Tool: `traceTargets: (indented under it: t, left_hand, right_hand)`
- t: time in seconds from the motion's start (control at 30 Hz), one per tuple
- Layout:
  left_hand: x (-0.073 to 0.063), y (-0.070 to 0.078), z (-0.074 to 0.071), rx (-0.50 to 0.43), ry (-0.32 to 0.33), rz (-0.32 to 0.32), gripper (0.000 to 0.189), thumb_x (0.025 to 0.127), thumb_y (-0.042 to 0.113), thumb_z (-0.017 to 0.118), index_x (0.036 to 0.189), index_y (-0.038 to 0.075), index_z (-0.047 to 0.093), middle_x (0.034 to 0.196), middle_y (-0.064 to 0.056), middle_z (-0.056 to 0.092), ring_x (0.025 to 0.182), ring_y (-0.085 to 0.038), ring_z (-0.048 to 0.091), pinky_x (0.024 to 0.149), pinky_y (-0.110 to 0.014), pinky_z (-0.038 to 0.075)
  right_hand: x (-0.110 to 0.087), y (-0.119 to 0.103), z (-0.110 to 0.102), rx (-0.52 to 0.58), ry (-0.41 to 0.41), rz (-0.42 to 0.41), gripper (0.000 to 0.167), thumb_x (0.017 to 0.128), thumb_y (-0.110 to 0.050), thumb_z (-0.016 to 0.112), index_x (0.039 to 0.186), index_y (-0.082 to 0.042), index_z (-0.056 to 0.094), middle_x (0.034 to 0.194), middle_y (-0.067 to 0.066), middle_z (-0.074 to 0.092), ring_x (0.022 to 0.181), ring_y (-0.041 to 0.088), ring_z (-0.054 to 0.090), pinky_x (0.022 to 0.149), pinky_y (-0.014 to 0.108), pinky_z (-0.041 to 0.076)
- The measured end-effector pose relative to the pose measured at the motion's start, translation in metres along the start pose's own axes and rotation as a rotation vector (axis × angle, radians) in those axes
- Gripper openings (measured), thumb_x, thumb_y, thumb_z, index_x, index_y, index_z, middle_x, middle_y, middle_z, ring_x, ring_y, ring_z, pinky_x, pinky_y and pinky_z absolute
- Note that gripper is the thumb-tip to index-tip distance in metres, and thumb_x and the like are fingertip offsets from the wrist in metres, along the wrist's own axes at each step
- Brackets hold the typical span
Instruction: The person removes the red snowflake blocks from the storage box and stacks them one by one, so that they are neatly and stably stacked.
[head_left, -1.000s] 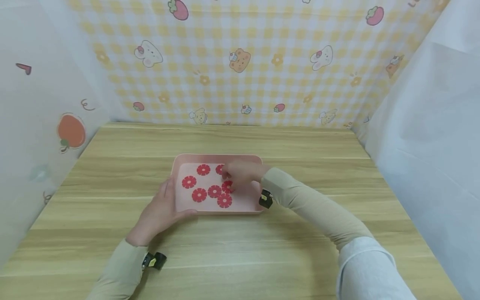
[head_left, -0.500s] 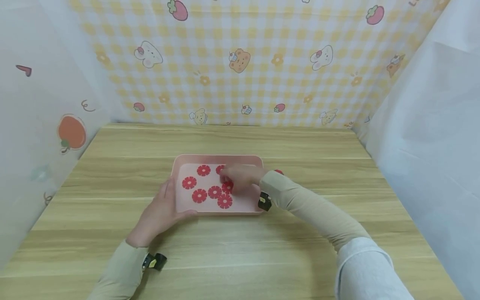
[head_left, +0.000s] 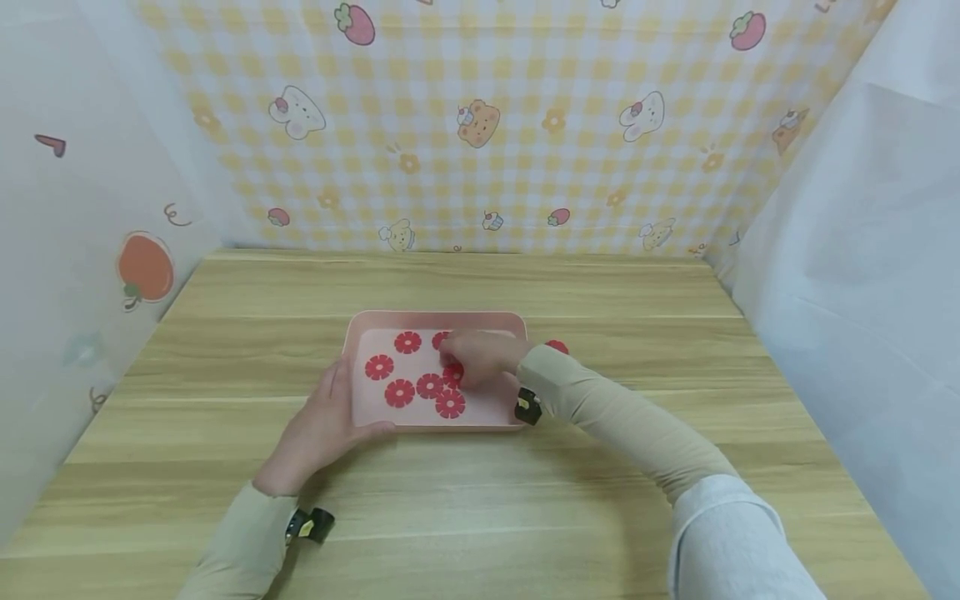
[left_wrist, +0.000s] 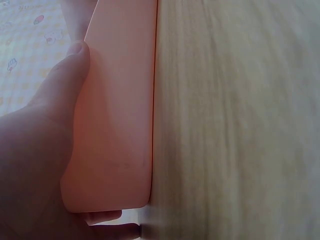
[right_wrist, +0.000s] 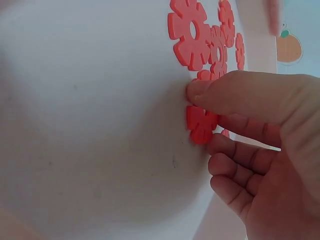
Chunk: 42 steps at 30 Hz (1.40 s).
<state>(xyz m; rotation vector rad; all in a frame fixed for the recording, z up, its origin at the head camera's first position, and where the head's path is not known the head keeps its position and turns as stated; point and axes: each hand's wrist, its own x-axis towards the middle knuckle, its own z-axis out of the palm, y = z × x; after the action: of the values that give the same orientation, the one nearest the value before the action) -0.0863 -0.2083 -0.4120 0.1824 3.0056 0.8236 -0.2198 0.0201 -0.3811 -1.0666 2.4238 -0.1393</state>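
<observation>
A shallow pink tray holds several red snowflake discs, flat interlocking pieces with notched rims and a central hole. My left hand grips the tray's near left corner, thumb along the front wall and fingers round the left side. Inside the tray, my right hand reaches down among the discs. In the right wrist view, its thumb and index finger pinch one red snowflake disc, partly covered by the thumb. Close beside it lie another disc and several more.
Outside the tray, a red disc lies on the wooden table, partly behind the right sleeve. A yellow checked cloth hangs at the back, with white sheets on both sides.
My right hand has shifted slightly, its fingers closing in on the disc. The red disc right of the tray has come into view past the sleeve. The left hand stays on the tray.
</observation>
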Motion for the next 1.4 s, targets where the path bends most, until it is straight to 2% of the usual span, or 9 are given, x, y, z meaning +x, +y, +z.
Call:
traceTargets:
  t: [0.37,0.7,0.97,1.17,1.27,1.4]
  left_hand:
    - [0.0,0.0,-0.002,-0.007,0.001,0.005,0.126,0.065,0.059,0.079,0.15,-0.002,0.01,0.145,-0.025,0.031,0.12,-0.041,0.045,0.09,-0.056,0.051]
    - [0.0,-0.001,-0.001,-0.022,-0.003,-0.003,0.125,0.065,0.059,0.08,0.15,0.0,0.009,0.145,-0.024,0.031,0.121,-0.041,0.044,0.09,-0.056,0.051]
    - [0.0,-0.001,0.0,-0.011,-0.008,-0.004,0.125,0.066,0.058,0.079,0.15,-0.003,0.009,0.145,-0.025,0.03,0.122,-0.042,0.044,0.089,-0.056,0.051]
    - [0.0,0.0,0.001,-0.018,-0.007,-0.003,0.124,0.065,0.055,0.081,0.15,-0.003,0.01,0.144,-0.025,0.031,0.12,-0.041,0.045,0.088,-0.056,0.052]
    - [0.0,0.001,0.001,-0.013,-0.006,-0.004,0.124,0.065,0.056,0.081,0.149,-0.003,0.01,0.144,-0.025,0.031,0.12,-0.041,0.045,0.089,-0.056,0.051]
    - [0.0,0.001,0.0,-0.006,-0.005,-0.007,0.125,0.065,0.056,0.081,0.15,-0.003,0.01,0.144,-0.026,0.031,0.12,-0.042,0.045,0.089,-0.057,0.051]
  right_hand:
    - [-0.001,-0.002,0.0,0.005,0.002,-0.001,0.035,0.075,-0.02,0.081,0.102,-0.02,0.059,0.092,-0.006,0.058,0.084,0.012,0.055,0.074,0.018,0.049]
    - [-0.001,-0.011,-0.002,-0.068,-0.012,0.035,0.036,0.077,-0.023,0.08,0.104,-0.019,0.057,0.09,-0.005,0.057,0.084,0.012,0.053,0.074,0.019,0.047]
    - [0.0,-0.007,0.001,-0.03,-0.006,0.053,0.039,0.076,-0.026,0.079,0.106,-0.02,0.056,0.09,-0.006,0.057,0.083,0.011,0.055,0.072,0.02,0.048]
    - [-0.004,-0.004,-0.001,0.013,0.01,0.067,0.056,0.075,-0.029,0.08,0.124,-0.019,0.055,0.092,-0.008,0.058,0.083,0.011,0.056,0.073,0.021,0.048]
    - [-0.008,-0.004,-0.006,0.032,0.018,0.073,0.049,0.075,-0.03,0.079,0.118,-0.017,0.058,0.088,-0.006,0.06,0.079,0.012,0.057,0.07,0.022,0.049]
    - [-0.014,-0.003,-0.014,0.056,0.046,0.052,0.028,0.076,-0.03,0.077,0.092,-0.017,0.059,0.078,-0.002,0.06,0.068,0.013,0.056,0.062,0.024,0.047]
